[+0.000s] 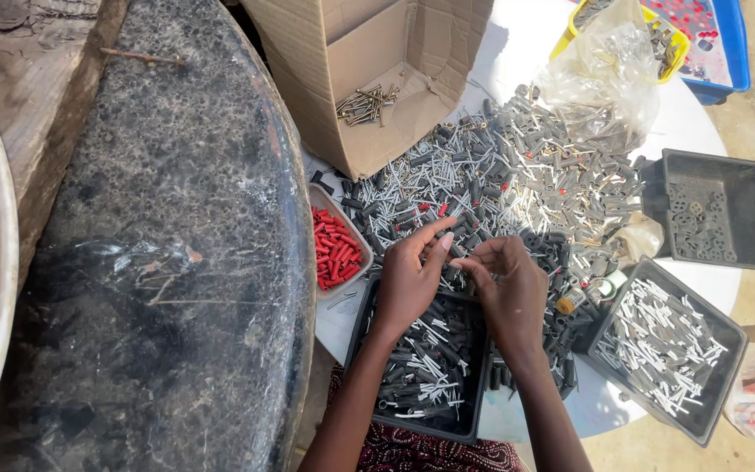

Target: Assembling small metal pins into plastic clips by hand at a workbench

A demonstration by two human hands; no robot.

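Sorting: both hands meet over a heap of small hardware on a white table (701, 118).
Left hand (408, 280): fingers curled, thumb and forefinger pinched at the tips on a small piece too tiny to make out; it hovers above the near tray.
Right hand (510, 288): fingers bent inward toward the left hand, fingertips almost touching it; whether it grips anything, I cannot tell.
Heap (517, 175): grey plugs and pale screws mixed together, spread across the table just beyond the fingertips and reaching to the carton and the bag.
Near tray (417, 419): black, right below the wrists, filled with dark plugs and white pieces.
Right tray (661, 350): black, tilted, beside the right forearm, holding mostly white screws.
Far tray (718, 210): black, at the table's right edge, with a few grey parts on its floor.
Red pieces (335, 249): in a small pinkish dish just left of the left hand.
Carton (369, 79): open cardboard box beyond the heap, a few brass-coloured screws inside.
Bag (609, 79): clear plastic, crumpled, resting on the heap's far side by a yellow tub (675, 31).
Slab (159, 245): dark, mottled curved surface to the left of the table.
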